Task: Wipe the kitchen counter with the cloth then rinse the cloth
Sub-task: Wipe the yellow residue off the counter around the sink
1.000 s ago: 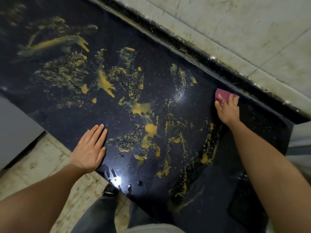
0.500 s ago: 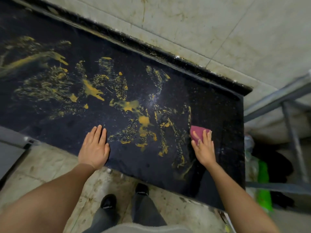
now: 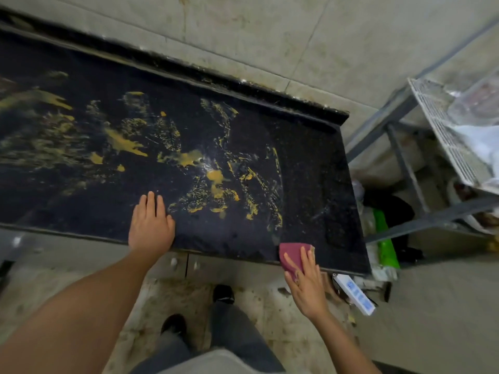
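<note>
A black stone kitchen counter (image 3: 318, 163) runs across the view, smeared with yellow-orange paste (image 3: 216, 176) over its left and middle. A folded maroon cloth (image 3: 293, 256) lies at the counter's front edge near the right end. My right hand (image 3: 306, 282) presses flat on the cloth, fingers spread, half past the edge. My left hand (image 3: 149, 225) rests flat and open on the counter's front edge, left of the smears, holding nothing. The strip of counter right of the cloth shows little paste.
A grey metal rack (image 3: 405, 163) with a white wire shelf (image 3: 442, 130) stands right of the counter. Green packaging (image 3: 383, 233) and dark items sit under it. A white power strip (image 3: 355, 292) lies on the floor below the counter's right corner. Tiled wall behind.
My right hand has dragged the cloth from the back edge of the counter toward me, down to the front edge. The left hand stayed put; my view pulled back and right.
</note>
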Tool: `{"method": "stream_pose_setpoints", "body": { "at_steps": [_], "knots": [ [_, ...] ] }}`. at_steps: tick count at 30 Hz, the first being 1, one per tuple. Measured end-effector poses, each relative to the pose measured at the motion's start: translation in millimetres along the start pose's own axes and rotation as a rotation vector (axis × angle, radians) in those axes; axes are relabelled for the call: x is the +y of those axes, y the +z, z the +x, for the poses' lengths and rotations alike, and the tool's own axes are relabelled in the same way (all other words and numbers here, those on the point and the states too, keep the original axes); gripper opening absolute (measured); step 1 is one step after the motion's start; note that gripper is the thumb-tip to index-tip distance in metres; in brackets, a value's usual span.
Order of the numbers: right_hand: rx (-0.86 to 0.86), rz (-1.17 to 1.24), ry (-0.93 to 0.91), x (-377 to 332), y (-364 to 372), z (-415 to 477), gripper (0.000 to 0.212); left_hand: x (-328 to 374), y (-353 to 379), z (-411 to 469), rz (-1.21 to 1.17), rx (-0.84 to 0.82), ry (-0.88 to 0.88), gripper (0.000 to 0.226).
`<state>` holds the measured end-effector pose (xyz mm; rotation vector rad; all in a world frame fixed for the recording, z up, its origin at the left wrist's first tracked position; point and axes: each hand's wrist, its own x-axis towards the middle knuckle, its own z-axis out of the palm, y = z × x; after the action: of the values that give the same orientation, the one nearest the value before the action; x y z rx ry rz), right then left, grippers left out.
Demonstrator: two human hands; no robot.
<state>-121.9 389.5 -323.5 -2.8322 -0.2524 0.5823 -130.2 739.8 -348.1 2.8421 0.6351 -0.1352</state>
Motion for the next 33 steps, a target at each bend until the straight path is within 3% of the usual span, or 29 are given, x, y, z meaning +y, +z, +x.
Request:
{"method": "stream_pose_setpoints", "body": {
  "at_steps": [3, 5, 7, 9, 11, 13, 14, 17, 19, 21, 24, 33],
  "knots": [
    [-0.039, -0.019, 0.001, -5, -5, -11, 0.124, -2, 1, 0, -0.026, -0.006, 0.007, 0.055],
    [-0.096, 0.132, 0.057, -11, -17, -16, 0.125, -3, 3, 0, -0.037, -0.007, 0.011, 0.054],
    [-0.165, 0.407, 0.118, -18, -38, -19, 0.087, -4, 3, 0, -0.034, 0.004, 0.018, 0.054],
    [-0.169, 0.881, 0.227, -21, -64, -9, 0.051, -3, 2, -1, -0.013, 0.004, 0.010, 0.055],
    [-0.044, 1.307, 0.429, -10, -89, 18, 0.040, -2, 2, 0, -0.010, 0.013, -0.005, 0.056],
    [0.104, 1.445, 0.485, 2, -105, 55, 0.045, -1, 3, 1, -0.013, 0.027, -0.015, 0.057],
    [0.189, 1.381, 0.492, 4, -108, 76, 0.049, -1, 4, 2, -0.014, 0.027, -0.021, 0.057],
    [0.426, 0.697, 0.307, -1, -116, 132, 0.046, -1, 7, 2, -0.020, 0.040, -0.040, 0.058],
    [0.345, 0.435, 0.130, -3, -105, 173, 0.042, 0, 7, 2, -0.006, 0.046, -0.052, 0.058],
    [0.194, 0.205, 0.167, -10, -93, 208, 0.049, 0, 8, 3, 0.004, 0.042, -0.076, 0.057],
    [0.134, 0.146, 0.284, -33, -95, 251, 0.055, -1, 11, 4, 0.028, 0.056, -0.094, 0.054],
    [0.053, -0.020, 0.015, -99, -132, 403, 0.055, -1, 9, 2, 0.063, 0.114, -0.077, 0.067]
  ]
}}
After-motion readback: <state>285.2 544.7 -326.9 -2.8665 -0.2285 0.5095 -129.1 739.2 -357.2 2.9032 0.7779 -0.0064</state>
